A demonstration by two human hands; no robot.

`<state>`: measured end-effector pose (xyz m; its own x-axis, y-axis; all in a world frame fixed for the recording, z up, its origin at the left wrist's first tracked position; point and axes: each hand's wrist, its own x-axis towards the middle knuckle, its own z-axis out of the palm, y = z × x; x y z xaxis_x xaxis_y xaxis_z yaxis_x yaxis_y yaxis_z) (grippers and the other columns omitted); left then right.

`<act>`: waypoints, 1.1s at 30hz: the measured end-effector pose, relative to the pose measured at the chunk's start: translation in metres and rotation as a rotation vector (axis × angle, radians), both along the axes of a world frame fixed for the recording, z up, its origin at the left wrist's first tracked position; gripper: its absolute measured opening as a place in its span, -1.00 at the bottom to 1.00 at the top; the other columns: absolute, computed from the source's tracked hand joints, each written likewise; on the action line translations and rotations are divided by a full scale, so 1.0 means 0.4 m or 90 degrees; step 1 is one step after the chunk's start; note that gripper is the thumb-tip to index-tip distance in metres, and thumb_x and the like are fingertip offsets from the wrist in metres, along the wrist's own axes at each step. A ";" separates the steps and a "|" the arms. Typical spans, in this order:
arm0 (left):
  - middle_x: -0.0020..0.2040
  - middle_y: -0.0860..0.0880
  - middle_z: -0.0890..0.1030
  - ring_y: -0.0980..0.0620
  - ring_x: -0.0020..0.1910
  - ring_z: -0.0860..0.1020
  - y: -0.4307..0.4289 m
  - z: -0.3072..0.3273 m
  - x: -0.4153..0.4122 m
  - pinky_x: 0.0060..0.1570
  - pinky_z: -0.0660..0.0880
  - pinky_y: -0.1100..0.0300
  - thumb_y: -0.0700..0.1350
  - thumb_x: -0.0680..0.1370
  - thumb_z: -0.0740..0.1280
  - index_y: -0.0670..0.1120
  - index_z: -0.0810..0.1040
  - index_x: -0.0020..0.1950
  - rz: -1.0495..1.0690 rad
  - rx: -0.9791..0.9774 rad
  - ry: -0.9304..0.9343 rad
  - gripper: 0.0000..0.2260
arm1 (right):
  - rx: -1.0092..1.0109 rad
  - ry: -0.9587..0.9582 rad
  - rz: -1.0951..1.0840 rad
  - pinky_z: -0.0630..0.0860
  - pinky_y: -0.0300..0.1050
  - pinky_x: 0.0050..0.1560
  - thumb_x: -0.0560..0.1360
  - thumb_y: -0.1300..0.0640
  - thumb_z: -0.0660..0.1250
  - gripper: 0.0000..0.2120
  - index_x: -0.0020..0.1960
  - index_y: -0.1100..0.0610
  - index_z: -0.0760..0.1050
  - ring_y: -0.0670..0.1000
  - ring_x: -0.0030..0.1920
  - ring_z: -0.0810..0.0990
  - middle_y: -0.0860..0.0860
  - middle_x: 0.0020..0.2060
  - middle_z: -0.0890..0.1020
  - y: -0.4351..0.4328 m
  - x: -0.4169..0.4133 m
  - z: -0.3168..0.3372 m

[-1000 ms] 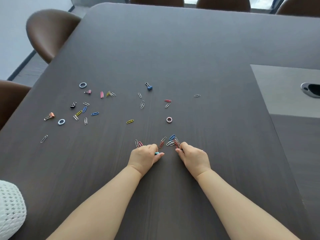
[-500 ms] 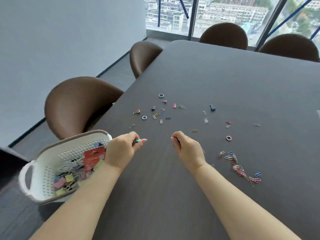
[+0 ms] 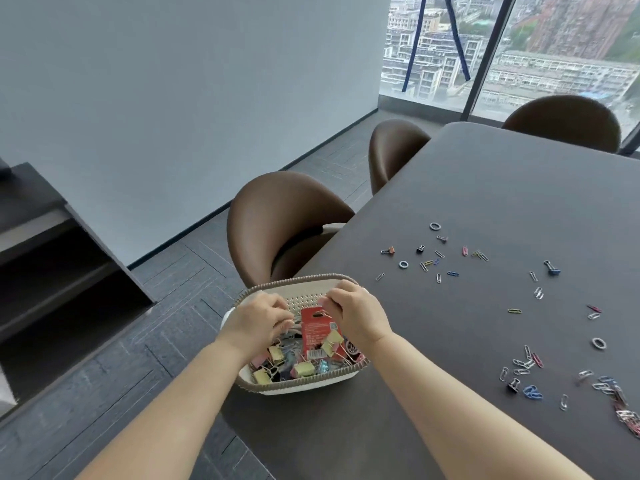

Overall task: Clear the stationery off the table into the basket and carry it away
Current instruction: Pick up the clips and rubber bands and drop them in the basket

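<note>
Stationery fills the white perforated basket (image 3: 298, 279) in the lower centre of the head view, at the left edge of the dark table (image 3: 485, 202); what the basket rests on cannot be told. Inside lie yellow binder clips (image 3: 304, 368), pink and blue ones, and an upright red card pack (image 3: 315, 327).

Both hands hover over the basket's far half. The left hand (image 3: 258, 322) is just left of the red pack and the right hand (image 3: 356, 315) just right of it, over the rim. On each, the fingers are curled down with the tips bunched together. The knuckles hide the tips, so it cannot be told whether either hand has hold of anything.

More stationery lies on the table, well apart from the hands. A loose scatter of paper clips (image 3: 438, 262) sits right of centre, with a blue binder clip (image 3: 553, 270) beyond it. A denser heap of paper clips (image 3: 523, 363) and a small ring (image 3: 598, 343) lie at the lower right. A brown chair (image 3: 277, 216) stands above the basket.
</note>
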<state>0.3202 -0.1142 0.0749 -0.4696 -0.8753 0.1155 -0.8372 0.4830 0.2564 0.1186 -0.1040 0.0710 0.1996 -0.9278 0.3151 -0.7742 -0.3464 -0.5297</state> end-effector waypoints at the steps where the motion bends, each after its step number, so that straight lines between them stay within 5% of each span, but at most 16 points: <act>1: 0.00 0.07 0.55 0.06 0.06 0.46 0.000 0.000 0.008 -0.05 0.40 0.23 -0.03 0.52 0.32 0.00 0.63 0.09 -0.001 -0.006 0.008 -0.81 | 0.021 0.027 0.013 0.51 0.01 -0.07 0.54 0.01 0.21 -0.68 -0.19 0.19 0.61 0.07 -0.16 0.54 0.04 -0.18 0.61 -0.004 0.005 0.001; 4: -0.10 0.06 0.52 0.11 -0.08 0.45 -0.001 -0.001 0.019 -0.18 0.36 0.31 -0.16 0.52 0.34 -0.04 0.63 0.05 0.007 -0.007 0.037 -0.85 | 0.092 0.122 0.050 0.44 -0.06 0.09 0.57 0.05 0.19 -0.75 -0.02 0.12 0.62 0.01 0.05 0.54 -0.03 0.01 0.62 -0.008 0.017 0.007; 11: -0.17 -0.01 0.58 -0.03 -0.13 0.54 -0.006 0.003 -0.007 -0.23 0.45 0.18 -0.29 0.44 0.37 -0.09 0.65 -0.08 0.004 -0.020 0.031 -0.86 | 0.104 0.138 -0.015 0.39 -0.10 -0.23 0.61 -0.03 0.06 -0.67 -0.23 0.11 0.39 0.03 -0.34 0.41 -0.02 -0.33 0.49 0.008 0.016 0.017; 15: -0.22 0.00 0.59 -0.04 -0.21 0.57 -0.003 0.003 -0.015 -0.29 0.52 0.14 -0.25 0.36 0.47 -0.07 0.65 -0.18 0.033 -0.041 0.021 -0.89 | 0.119 0.135 0.015 0.28 -0.03 0.28 0.60 -0.08 0.03 -0.67 0.13 0.06 0.46 0.01 0.11 0.44 -0.04 0.05 0.54 0.014 0.011 0.019; 21: -0.24 -0.01 0.57 -0.02 -0.27 0.54 0.001 0.015 -0.043 -0.38 0.50 0.18 -0.21 0.33 0.50 -0.09 0.63 -0.19 0.063 -0.066 0.006 -0.89 | 0.080 0.110 -0.030 0.15 -0.05 0.37 0.59 -0.02 0.09 -0.64 0.36 0.02 0.29 0.02 0.36 0.24 -0.05 0.34 0.38 0.032 -0.050 0.026; 29: 0.00 -0.11 0.60 -0.14 -0.04 0.57 0.003 0.039 -0.311 -0.07 0.53 0.01 -0.18 0.31 0.50 -0.15 0.61 0.03 -0.056 -0.100 0.032 -0.69 | 0.114 0.122 -0.182 0.13 -0.05 0.34 0.56 0.02 0.16 -0.59 0.39 0.04 0.26 0.05 0.37 0.23 -0.05 0.36 0.35 0.100 -0.270 0.003; 33: 0.10 -0.17 0.57 -0.19 0.10 0.55 0.028 -0.001 -0.486 0.02 0.53 -0.09 -0.02 0.36 0.34 -0.17 0.58 0.11 -0.149 -0.086 -0.006 -0.62 | 0.171 0.132 -0.342 0.09 -0.05 0.36 0.56 -0.02 0.14 -0.55 0.42 0.03 0.20 0.03 0.40 0.18 -0.05 0.40 0.29 0.195 -0.436 -0.050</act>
<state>0.1258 -0.1029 0.0745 -0.6592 -0.7195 0.2184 -0.7005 0.6932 0.1695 -0.0560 -0.0259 0.0512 -0.2838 -0.9568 0.0627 -0.8990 0.2427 -0.3644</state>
